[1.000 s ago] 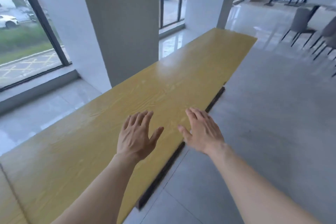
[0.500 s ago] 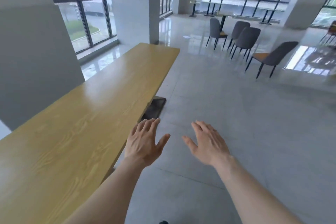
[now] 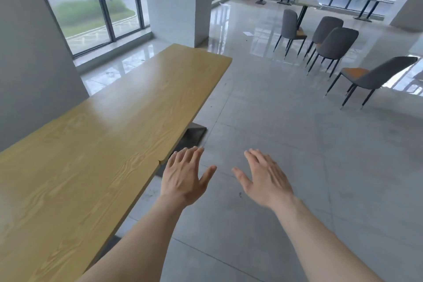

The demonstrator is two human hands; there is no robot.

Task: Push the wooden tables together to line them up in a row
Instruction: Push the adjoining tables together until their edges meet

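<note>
2 grain-patterned wooden tables (image 3: 114, 144) abutting, left hand (image 3: 183, 178), right hand (image 3: 265, 178) spread

two wooden tables (image 3: 160, 98) (image 3: 57, 190), four grey chairs (image 3: 375, 78), two hands (image 3: 183, 178)

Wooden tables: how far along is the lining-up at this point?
Done: the near table and the far table meet end to end, though their floor-side edges step slightly at the seam. In hand: nothing; the left hand and right hand are open over the floor, touching neither table. Left: perhaps squaring that small step.
</note>
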